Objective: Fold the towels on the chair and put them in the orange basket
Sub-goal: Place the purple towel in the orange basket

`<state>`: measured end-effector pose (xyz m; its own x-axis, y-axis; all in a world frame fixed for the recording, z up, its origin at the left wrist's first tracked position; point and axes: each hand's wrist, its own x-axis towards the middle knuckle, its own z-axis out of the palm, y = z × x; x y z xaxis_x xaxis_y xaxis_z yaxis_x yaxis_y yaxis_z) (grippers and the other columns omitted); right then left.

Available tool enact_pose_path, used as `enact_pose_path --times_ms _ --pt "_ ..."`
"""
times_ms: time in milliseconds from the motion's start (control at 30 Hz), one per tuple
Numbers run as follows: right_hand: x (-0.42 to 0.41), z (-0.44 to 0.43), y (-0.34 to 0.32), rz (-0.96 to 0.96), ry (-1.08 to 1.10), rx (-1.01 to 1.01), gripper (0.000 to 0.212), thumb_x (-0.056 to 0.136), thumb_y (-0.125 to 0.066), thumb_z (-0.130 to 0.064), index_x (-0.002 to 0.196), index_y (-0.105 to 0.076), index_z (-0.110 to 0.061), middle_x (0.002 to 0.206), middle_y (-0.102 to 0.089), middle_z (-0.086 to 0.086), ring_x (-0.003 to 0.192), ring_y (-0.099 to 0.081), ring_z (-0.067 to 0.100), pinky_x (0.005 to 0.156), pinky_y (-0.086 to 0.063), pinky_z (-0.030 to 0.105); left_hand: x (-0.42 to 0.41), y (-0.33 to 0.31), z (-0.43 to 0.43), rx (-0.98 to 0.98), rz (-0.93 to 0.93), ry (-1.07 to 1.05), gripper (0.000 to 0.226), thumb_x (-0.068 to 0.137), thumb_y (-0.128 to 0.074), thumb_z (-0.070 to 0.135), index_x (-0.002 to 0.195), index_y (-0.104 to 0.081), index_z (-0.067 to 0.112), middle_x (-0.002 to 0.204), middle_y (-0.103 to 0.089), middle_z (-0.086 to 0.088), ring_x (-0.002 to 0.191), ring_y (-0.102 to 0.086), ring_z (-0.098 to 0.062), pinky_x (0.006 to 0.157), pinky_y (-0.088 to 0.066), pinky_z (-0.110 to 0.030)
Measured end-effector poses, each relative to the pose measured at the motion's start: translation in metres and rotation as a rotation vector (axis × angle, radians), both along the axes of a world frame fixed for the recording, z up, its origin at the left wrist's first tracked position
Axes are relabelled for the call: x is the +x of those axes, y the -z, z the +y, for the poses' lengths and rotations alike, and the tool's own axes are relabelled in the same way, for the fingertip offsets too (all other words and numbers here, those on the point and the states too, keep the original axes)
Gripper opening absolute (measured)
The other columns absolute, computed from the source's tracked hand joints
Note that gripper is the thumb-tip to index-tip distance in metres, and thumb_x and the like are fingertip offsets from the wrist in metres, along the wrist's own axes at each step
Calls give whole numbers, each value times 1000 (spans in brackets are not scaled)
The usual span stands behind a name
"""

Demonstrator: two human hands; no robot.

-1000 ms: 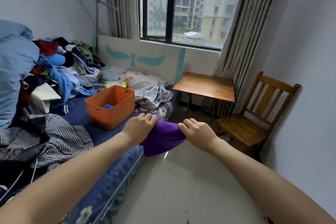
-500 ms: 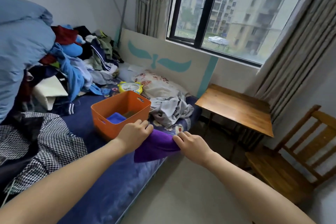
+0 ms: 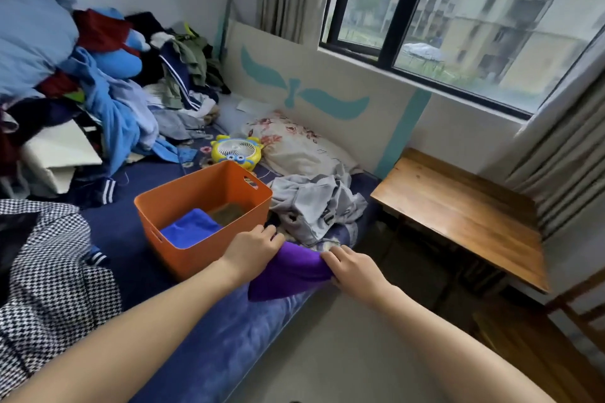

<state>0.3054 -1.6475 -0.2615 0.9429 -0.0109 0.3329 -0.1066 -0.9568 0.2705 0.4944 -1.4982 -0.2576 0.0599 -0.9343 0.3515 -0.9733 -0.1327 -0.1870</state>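
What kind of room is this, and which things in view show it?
Most likely a bedroom in a home: there is a bed with a dark blue sheet, a floral pillow at its head, and a heap of clothes piled on it.

The brown wooden chair (image 3: 540, 347) runs off the right edge, so only a corner of its seat and frame shows. The purple cloth towel (image 3: 288, 275) has its top corners buried in the left hand (image 3: 252, 252) and right hand (image 3: 353, 268). I can't make out the dull brownish thing (image 3: 229, 214) beside the folded blue towel (image 3: 191, 231) in the orange plastic basket (image 3: 203, 258).
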Motion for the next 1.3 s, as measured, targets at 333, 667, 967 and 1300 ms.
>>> enact_pose_path --times_ms 333,667,967,1300 --pt "92 -139 0 -30 -153 120 60 43 -84 -21 92 -49 -17 74 -60 -3 60 -60 14 35 -40 19 45 5 -104 4 173 -330 58 19 -82 0 71 -64 19 65 -59 4 51 -58 -14 27 -32 -19" --pt "191 -165 8 2 -416 211 45 52 -75 -18 93 -58 -13 79 -62 2 68 -62 20 41 -44 25 95 4 -99 -115 240 -618 60 26 -73 -13 77 -61 15 77 -63 0 62 -63 -22 33 -45 -24" --pt "308 -193 8 156 -497 166 65 39 -85 -17 93 -47 -16 73 -58 -1 60 -57 17 39 -33 21 181 27 -116 -74 301 -777 61 26 -81 -9 80 -63 14 79 -63 1 63 -64 -21 33 -42 -23" --pt "456 -228 44 619 -295 377 38 86 -54 -14 122 -46 -10 119 -53 12 110 -50 31 78 -42 38 315 82 -164 126 892 -889 38 78 -47 1 114 -51 15 117 -50 -3 112 -49 -24 90 -42 -36"
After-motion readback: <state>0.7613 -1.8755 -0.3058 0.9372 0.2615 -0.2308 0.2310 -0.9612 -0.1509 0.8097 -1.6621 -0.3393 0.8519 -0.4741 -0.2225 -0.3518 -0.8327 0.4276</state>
